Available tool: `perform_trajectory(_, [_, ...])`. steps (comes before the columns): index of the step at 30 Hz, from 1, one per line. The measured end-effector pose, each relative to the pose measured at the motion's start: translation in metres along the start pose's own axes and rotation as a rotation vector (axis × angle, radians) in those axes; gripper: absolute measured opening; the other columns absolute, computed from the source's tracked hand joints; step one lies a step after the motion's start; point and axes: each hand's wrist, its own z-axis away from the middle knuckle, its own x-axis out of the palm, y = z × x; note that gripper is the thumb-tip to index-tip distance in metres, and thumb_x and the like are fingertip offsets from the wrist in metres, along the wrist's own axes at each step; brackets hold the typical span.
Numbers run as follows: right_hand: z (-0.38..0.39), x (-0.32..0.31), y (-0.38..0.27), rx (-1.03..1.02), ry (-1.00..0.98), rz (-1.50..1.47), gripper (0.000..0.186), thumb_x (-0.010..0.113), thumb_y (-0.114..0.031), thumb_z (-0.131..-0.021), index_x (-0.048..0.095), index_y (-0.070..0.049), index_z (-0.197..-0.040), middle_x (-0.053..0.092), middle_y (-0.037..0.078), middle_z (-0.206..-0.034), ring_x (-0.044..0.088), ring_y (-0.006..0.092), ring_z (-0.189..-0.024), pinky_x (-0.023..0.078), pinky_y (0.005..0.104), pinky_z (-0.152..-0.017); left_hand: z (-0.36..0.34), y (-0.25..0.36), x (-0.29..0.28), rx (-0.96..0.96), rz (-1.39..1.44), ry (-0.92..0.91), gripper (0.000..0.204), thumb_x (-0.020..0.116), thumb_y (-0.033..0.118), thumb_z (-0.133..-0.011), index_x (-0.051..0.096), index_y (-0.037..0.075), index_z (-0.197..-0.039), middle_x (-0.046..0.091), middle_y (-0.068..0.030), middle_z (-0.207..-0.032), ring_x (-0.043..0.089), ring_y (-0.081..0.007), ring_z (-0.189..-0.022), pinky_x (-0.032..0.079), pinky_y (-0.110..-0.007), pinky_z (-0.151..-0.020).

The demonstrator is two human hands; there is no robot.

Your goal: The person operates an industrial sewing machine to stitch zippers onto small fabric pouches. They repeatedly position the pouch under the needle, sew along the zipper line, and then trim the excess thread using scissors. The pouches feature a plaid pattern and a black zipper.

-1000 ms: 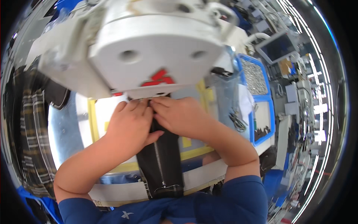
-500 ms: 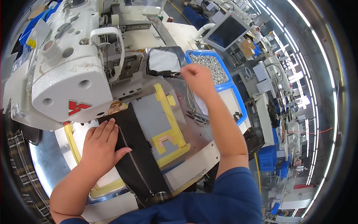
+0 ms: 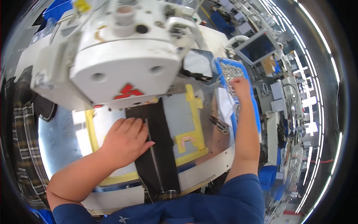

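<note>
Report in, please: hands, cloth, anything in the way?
Left hand resting on black zippered fabric. Right hand at blue tray of silvery metal parts, grip unclear. White industrial sewing machine head overhangs the fabric's far end.

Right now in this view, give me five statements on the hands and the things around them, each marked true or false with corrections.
1. The left hand lies on black fabric with a zipper. True.
2. The right hand is on that fabric too. False: it is at a blue tray of silvery pieces.
3. The machine head is black. False: it is white.
4. Plaid cloth is at the left side of the view. True.
5. A screen stands beyond the tray. True.
</note>
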Motion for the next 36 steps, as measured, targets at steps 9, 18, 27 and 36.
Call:
perform_trajectory(9, [0.158,0.026,-0.221,-0.328,-0.732,-0.565,0.013,0.08,-0.006,-0.092,0.08,0.0,-0.103,0.076,0.007,-0.084,0.071,0.0165,-0.074,0.058,0.0317,-0.07,0.007,-0.008,0.0,-0.02,0.053,0.03,0.059,0.08,0.042,-0.093,0.069,-0.001,-0.133,0.07,-0.0189,-0.136,0.068,-0.0363,-0.128,0.053,-0.048,-0.111])
perform_trajectory(18, [0.198,0.066,-0.252,-0.843,-0.577,-0.337,0.014,0.073,-0.005,-0.093,0.08,-0.004,-0.105,0.077,0.016,-0.098,0.074,0.0371,-0.088,0.06,0.0429,-0.078,0.004,-0.007,-0.002,-0.068,0.101,0.003,0.075,0.081,0.054,-0.087,0.067,0.0,-0.138,0.066,-0.0216,-0.142,0.064,-0.0376,-0.132,0.051,-0.049,-0.113])
perform_trajectory(27, [0.204,0.074,-0.243,-1.041,-0.426,-0.268,0.013,0.075,-0.009,-0.092,0.075,-0.004,-0.104,0.075,0.013,-0.102,0.074,0.0369,-0.091,0.06,0.0463,-0.079,0.002,-0.006,-0.006,-0.084,0.057,-0.089,0.085,0.08,0.058,-0.084,0.066,-0.004,-0.141,0.061,-0.0165,-0.144,0.056,-0.0321,-0.125,0.046,-0.047,-0.107])
perform_trajectory(36, [0.195,0.087,-0.253,-0.936,-0.41,-0.121,0.011,0.07,-0.012,-0.094,0.071,-0.003,-0.101,0.072,0.016,-0.094,0.069,0.042,-0.085,0.057,0.0518,-0.075,-0.004,-0.001,-0.009,-0.086,-0.011,-0.106,0.093,0.08,0.062,-0.08,0.063,-0.004,-0.145,0.058,-0.0141,-0.151,0.055,-0.0279,-0.115,0.046,-0.042,-0.093])
